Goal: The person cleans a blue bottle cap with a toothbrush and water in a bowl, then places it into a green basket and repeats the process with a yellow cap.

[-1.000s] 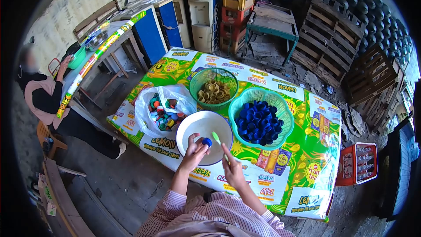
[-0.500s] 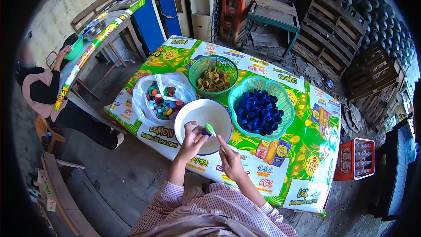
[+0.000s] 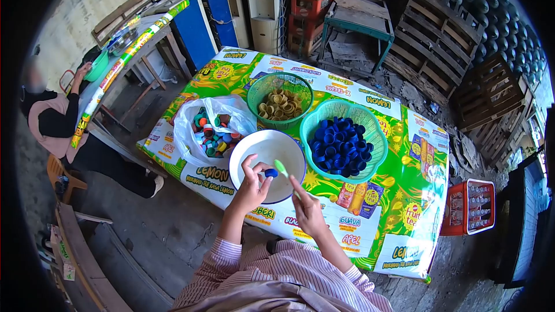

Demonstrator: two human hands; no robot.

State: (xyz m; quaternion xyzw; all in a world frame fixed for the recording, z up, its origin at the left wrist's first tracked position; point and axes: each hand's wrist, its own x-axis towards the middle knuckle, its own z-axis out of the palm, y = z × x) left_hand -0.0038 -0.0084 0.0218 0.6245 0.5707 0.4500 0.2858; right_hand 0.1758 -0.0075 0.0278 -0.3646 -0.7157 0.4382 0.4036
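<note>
Over the white bowl (image 3: pixel 243 149), my left hand (image 3: pixel 252 184) pinches a dark blue cap (image 3: pixel 270 173). My right hand (image 3: pixel 307 211) is closed on the handle of a small tool with a light green head (image 3: pixel 280 167), which stands just right of the cap. The bowl has a dark blue rim. Right of it is a light green basket (image 3: pixel 377 133) full of dark blue caps (image 3: pixel 341 145). Behind the bowl a green basket (image 3: pixel 254 89) contains tan caps (image 3: pixel 281 105). A white plastic bag (image 3: pixel 185 130) at the left holds caps of mixed colours.
A patterned cover lies on the table (image 3: pixel 399 208). Beyond are a green-framed table (image 3: pixel 361 17), stacked crates (image 3: pixel 305 8) and wooden pallets (image 3: pixel 430 34). A red crate (image 3: pixel 454 211) stands at the right. Another person (image 3: pixel 58 121) sits at the far left with a hand at a green bowl (image 3: pixel 99 65).
The light green head has moved slightly up and away from the blue cap, leaving a small gap. My right hand has shifted a little to the right.
</note>
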